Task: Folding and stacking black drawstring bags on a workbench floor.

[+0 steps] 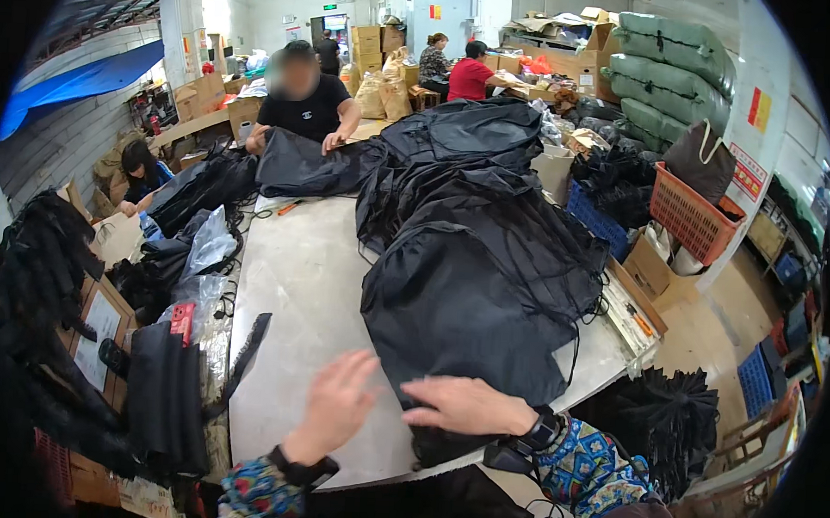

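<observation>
A big heap of black drawstring bags [464, 298] lies across the right half of the pale work table [294, 281], with thin black cords trailing off its edges. Over the near end of the closest bag is my right hand [469, 405], its fingers stretched out to the left; whether it touches the cloth I cannot tell. To the left of that bag, above the bare table top, my left hand [339, 404] has its fingers extended and slightly blurred. Neither hand holds anything. Both wrists carry dark bands under patterned sleeves.
Across the table a co-worker [306, 106] handles black cloth. Orange-handled scissors [289, 208] lie on the far left of the table, and an orange-handled tool [639, 320] at its right edge. Folded black fabric [164, 396] borders the left side. An orange basket [690, 215] stands right.
</observation>
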{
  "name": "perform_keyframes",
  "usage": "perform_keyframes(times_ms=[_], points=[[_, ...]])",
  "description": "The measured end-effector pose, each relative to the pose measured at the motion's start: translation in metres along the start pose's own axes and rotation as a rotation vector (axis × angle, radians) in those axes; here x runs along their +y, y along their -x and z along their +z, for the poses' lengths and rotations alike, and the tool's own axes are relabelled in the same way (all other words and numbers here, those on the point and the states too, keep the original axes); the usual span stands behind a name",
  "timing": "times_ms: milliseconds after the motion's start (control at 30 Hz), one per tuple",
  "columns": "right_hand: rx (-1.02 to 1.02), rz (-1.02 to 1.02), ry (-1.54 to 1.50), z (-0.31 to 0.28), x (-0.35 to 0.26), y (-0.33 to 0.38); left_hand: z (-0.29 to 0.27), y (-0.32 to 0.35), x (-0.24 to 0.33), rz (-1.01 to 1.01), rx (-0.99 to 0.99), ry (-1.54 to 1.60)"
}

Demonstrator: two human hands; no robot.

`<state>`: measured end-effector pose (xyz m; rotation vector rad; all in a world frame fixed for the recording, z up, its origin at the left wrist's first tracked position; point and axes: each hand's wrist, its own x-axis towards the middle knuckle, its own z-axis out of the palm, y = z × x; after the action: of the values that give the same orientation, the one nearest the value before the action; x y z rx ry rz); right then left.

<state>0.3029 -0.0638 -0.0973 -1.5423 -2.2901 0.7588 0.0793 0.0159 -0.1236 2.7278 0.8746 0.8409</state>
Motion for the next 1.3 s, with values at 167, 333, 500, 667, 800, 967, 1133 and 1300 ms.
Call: perform_keyframes(times_ms=[167, 333, 500, 667, 800, 967, 1133, 1300], points=[[0.539, -0.091, 0.637, 0.019, 0.059, -0.013, 0.055, -0.014, -0.015, -0.100, 0.057, -0.022], [1.129, 0.261, 0.190, -0.013, 0.119, 0.009, 0.077, -0.031, -0.056, -0.754, 0.033, 0.519], [0.800, 0.481, 0.025, -0.034, 0.212, 0.030, 0.091, -0.044, -0.065, -0.889, 0.164, 0.941], [0.679, 0.594, 0.744, -0.057, 0.255, 0.055, -0.023, 0.023, -0.096, -0.908, 0.508, 1.211], [0.595, 0.713, 0.769, -0.069, 0.246, 0.049, -0.049, 0.092, -0.088, -1.076, 0.400, 1.203], [0.793, -0.014, 0.463, -0.063, 0.117, -0.027, -0.064, 0.106, -0.047, -1.322, -0.139, 0.753], [0.392, -0.377, 0.291, -0.009, 0.049, -0.112, -0.051, 0.066, -0.092, -0.711, 0.184, 0.086], [-0.135, -0.377, 0.432, 0.082, 0.029, -0.123, -0.022, 0.032, -0.171, -0.791, 0.107, -0.152]])
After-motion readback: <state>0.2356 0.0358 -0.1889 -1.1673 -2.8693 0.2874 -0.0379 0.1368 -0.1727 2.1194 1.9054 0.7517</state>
